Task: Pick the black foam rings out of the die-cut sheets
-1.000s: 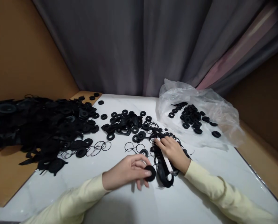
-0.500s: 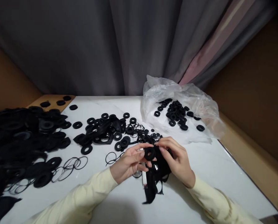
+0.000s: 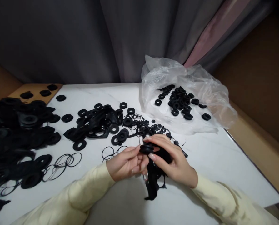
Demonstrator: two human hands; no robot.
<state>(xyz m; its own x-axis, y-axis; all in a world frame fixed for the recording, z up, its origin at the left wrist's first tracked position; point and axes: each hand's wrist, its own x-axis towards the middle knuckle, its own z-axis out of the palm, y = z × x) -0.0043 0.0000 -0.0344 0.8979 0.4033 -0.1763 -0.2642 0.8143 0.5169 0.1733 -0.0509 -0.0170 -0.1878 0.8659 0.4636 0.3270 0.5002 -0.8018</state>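
A black rubber grommet (image 3: 146,148) is pinched between both hands, its grooved edge turned toward me. My left hand (image 3: 128,162) grips its left side with thumb and finger, the other fingers curled. My right hand (image 3: 174,157) holds its right side between thumb and fingertips. Below and behind the hands lies black rubber scrap (image 3: 151,184) with ragged strips, partly hidden by my right hand. Just beyond is a tangle of thin rings and small discs (image 3: 142,128).
A large dark heap of rubber pieces (image 3: 17,134) covers the left. Several grommets and scraps (image 3: 102,122) lie mid-table. A clear plastic bag (image 3: 214,90) with several grommets (image 3: 180,100) lies back right. Thin rubber loops (image 3: 64,164) are at left. A grey curtain (image 3: 78,40) hangs behind the white table (image 3: 116,200).
The grommet has turned from showing its hole to showing its edge. My right thumb and fingers have moved left and closed on it. The view has shifted slightly.
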